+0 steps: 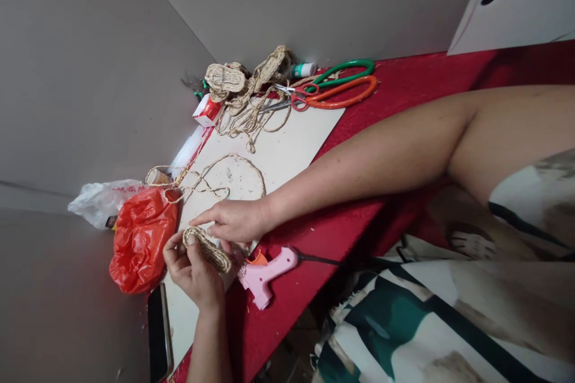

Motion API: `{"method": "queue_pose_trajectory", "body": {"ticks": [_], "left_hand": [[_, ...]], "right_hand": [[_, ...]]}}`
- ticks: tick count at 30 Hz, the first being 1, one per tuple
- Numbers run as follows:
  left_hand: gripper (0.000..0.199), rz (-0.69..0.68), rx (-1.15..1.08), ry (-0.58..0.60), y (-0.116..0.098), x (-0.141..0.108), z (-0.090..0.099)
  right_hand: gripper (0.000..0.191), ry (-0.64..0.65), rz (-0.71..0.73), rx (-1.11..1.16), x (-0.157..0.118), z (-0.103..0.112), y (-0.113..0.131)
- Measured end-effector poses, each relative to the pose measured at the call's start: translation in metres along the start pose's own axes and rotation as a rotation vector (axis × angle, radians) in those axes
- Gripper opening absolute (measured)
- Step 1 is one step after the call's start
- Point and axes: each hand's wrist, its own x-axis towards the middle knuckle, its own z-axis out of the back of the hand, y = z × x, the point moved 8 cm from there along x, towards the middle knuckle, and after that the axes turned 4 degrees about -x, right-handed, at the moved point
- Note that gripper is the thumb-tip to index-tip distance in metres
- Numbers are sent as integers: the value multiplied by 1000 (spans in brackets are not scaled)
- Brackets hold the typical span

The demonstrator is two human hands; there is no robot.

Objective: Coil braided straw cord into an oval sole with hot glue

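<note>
My left hand (195, 275) grips a small oblong piece of coiled straw cord (209, 249), its thumb pressed on the upper end and its fingers behind. My right hand (236, 219) is closed at the piece's other side. Its index finger reaches to the upper end near my left fingertips, and its lower fingers are partly hidden behind the coil. A loose length of straw cord (245, 158) loops across the white board (287, 158) and passes behind my right hand. Close below that hand lies a pink glue gun (269, 275) with an orange trigger.
Large scissors (345, 96) with green and orange handles, small red-handled scissors (299, 99) and tangled straw cord (242, 108) lie at the board's far end. A red plastic bag (144, 239) and black phone (159, 332) lie along the left edge. Red cloth (291, 317) covers the table; walls stand behind.
</note>
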Motion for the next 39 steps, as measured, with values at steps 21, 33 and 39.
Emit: {"method": "queue_pose_trajectory", "body": {"ticks": [21,33,39], "left_hand": [[19,-85,-5,-33,-12,-5,0],[19,-51,-146,-85,-14,0,8],[19,-50,-105,-20,-14,-4,2]], "right_hand": [[16,358,-337,476,-2,-19,-26],[43,90,-160,273,6,2,-23],[8,-29,-7,516,14,11,-19]]}}
